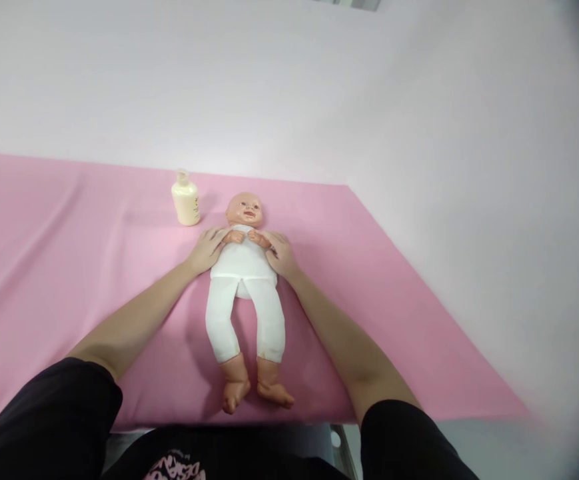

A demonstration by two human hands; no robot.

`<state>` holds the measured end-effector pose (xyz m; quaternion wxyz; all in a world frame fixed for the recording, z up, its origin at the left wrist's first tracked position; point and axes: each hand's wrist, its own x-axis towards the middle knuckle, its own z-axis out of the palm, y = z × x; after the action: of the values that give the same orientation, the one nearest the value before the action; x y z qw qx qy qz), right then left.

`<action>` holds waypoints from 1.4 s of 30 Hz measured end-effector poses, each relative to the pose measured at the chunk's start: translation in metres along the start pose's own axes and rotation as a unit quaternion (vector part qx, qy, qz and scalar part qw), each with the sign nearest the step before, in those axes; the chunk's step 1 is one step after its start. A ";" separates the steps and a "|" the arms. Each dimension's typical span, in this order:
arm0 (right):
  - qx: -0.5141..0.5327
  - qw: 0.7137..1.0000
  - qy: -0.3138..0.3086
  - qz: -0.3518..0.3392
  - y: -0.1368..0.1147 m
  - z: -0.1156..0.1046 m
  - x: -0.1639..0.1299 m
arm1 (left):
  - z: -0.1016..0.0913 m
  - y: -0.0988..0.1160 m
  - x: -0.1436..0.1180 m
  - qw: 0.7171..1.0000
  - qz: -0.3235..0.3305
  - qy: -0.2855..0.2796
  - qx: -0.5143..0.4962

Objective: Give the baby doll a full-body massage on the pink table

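On the pink-covered desk, at the centre of the view, a baby doll lies on its back, head toward 12 o'clock and feet toward 6 o'clock, near the front edge. It wears a white top and white leggings; its small arms are folded over the chest.

The left hand lies flat against the doll's side at about 9 o'clock of the chest, fingers spread and extended toward the shoulder, gripping nothing. The right hand mirrors it at 3 o'clock, likewise open and resting against the torso, palm down. Neither hand encloses the doll; both press or rest along its flanks.

A cream pump bottle stands upright at roughly 10 o'clock from the doll's head, near but not touching it, untouched by either hand.

Judgement: the step in hand appears to be contact work on the doll's upper body, both palms placed symmetrically. Any further move calls for even pressure on both sides so the light doll does not slide or roll on the cloth.
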<state>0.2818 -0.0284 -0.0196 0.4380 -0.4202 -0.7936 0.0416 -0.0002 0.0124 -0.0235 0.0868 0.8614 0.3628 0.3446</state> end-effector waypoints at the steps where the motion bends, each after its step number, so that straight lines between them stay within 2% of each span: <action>1: -0.001 1.000 -0.001 -0.001 0.000 0.000 0.000 | 0.000 0.000 0.000 1.000 0.000 0.001 0.000; 26: -0.015 1.000 0.008 -0.021 0.004 0.002 0.000 | -0.001 0.000 0.000 1.000 0.009 -0.002 0.017; 42: -0.011 1.000 0.001 -0.010 0.002 0.000 0.000 | 0.000 -0.001 0.000 1.000 0.007 -0.001 0.014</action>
<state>0.2828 -0.0274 -0.0202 0.4342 -0.4174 -0.7978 0.0280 -0.0006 0.0136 -0.0242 0.0722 0.8655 0.3616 0.3391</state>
